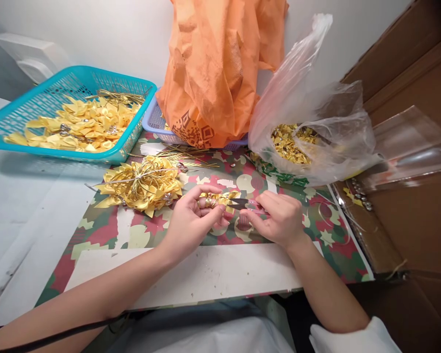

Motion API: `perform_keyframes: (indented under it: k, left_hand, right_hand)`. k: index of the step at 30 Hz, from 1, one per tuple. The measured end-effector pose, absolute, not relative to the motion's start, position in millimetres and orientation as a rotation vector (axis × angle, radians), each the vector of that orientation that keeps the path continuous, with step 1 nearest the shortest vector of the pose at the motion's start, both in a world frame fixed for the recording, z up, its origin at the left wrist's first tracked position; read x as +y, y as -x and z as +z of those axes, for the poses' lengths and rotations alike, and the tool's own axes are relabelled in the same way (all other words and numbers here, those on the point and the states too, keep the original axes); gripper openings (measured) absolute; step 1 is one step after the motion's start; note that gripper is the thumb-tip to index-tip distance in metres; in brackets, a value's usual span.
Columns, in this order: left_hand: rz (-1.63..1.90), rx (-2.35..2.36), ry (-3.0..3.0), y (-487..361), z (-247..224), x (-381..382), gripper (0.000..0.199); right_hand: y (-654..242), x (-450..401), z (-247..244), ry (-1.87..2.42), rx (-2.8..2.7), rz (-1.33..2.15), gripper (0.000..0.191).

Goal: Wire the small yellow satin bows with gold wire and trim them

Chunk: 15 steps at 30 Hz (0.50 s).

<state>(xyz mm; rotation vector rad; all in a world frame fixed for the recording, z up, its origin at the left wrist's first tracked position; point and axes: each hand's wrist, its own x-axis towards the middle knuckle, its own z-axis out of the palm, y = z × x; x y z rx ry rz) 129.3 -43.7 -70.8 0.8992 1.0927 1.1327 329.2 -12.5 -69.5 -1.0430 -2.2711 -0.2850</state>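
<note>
My left hand (196, 215) is closed with its fingertips on a small yellow ribbon flower (226, 197) that has coiled gold wire (208, 202) around it. My right hand (279, 215) grips a pair of scissors (238, 203) with dark blades and pink handles. The blades point left, and their tips meet the wire by my left fingers. Just left of my left hand lies a large bunch of yellow ribbon flowers (143, 186), its gold wire stems gathered in the middle. A few loose silver beads (182, 167) sit beside the bunch.
A teal basket (113, 156) of yellow ribbon flowers stands at the back left. Loose gold wires (191, 156) lie before an orange bag (220, 73) in a purple basket (152, 117). At the back right sits a clear plastic bag (338, 142) with gold pieces. Brown cardboard (419, 215) borders the right side.
</note>
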Motion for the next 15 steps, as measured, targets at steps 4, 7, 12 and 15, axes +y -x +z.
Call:
perform_keyframes:
  k: [4, 7, 12, 15]
  left_hand:
    - [1.136, 1.094, -0.880, -129.8, -69.6, -43.1, 0.034]
    - [1.145, 1.108, -0.884, -130.6, -69.6, -43.1, 0.034]
    - [1.155, 1.121, -0.913, -131.4, -70.5, -44.4, 0.034]
    - [1.151, 1.130, -0.917, -131.6, -70.1, -44.7, 0.034]
  right_hand:
    - [-328.7, -12.5, -69.9, 1.027, -2.276, -0.305, 0.043]
    - [-328.0, -13.3, -70.9, 1.036, -2.282, -0.314, 0.042]
    - [-325.1, -15.7, -71.0, 1.033, -2.272, -0.376, 0.044]
    - [-323.1, -17.6, -70.1, 1.023, -2.274, -0.419, 0.044]
